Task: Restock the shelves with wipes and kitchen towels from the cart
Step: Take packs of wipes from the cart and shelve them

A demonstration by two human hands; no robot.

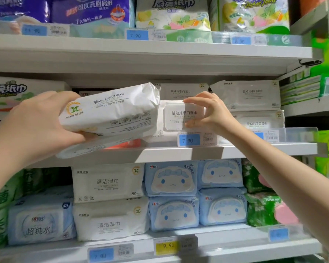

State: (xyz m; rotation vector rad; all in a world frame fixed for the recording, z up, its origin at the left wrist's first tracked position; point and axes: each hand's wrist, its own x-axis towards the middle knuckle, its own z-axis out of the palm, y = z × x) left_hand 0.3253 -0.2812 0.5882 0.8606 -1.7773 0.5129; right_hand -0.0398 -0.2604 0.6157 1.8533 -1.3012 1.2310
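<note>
My left hand (40, 124) grips a white pack of baby wipes (110, 111) by its left end, tilted, in front of the middle shelf (179, 150). A second white pack (95, 146) shows just beneath it, against my left palm. My right hand (209, 112) pinches another white baby wipes pack (179, 118) that stands on the middle shelf, thumb below and fingers on top. More of the same white packs (251, 95) are stacked to its right. The cart is out of sight.
Kitchen towel packs (171, 14) fill the top shelf, and more (11, 92) stand at the middle shelf's left. The lower shelf holds white cleaning wipes (106, 183), blue cartoon wipes (171, 179) and green packs (260, 209). Price tags (188, 140) line the shelf edges.
</note>
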